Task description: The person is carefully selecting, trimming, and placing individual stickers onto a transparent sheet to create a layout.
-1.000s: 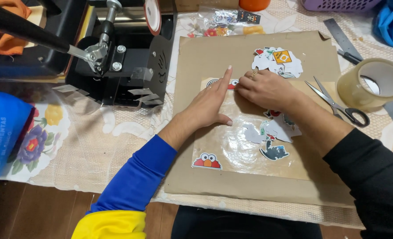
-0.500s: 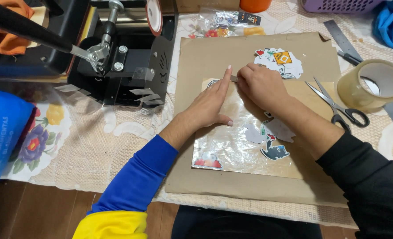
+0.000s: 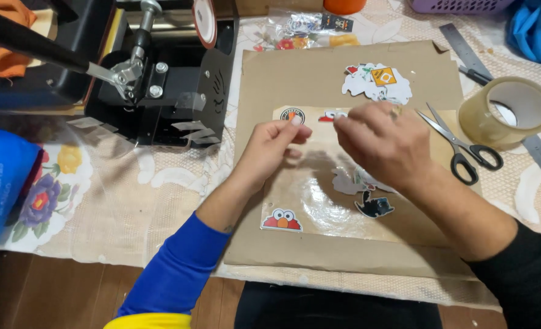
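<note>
I see my left hand (image 3: 276,139) and right hand (image 3: 377,143) both pinching the top edge of the clear glossy film sheet (image 3: 319,195) lying on the brown cardboard board (image 3: 295,79), apparently sticky, so uneven pulling could wrinkle it over the cut-out stickers.

Two hands, left (image 3: 273,143) and right (image 3: 380,143), are working over one clear film sheet (image 3: 319,195) on one cardboard sheet (image 3: 295,79). One pair of scissors (image 3: 459,146), one tape roll (image 3: 505,113) and one metal ruler (image 3: 465,49) are lying toward the tabletop's right edge. One black press machine (image 3: 161,91) is standing at the far left corner. One loose sticker pile (image 3: 377,82) is sitting near the cardboard's far edge.
</note>
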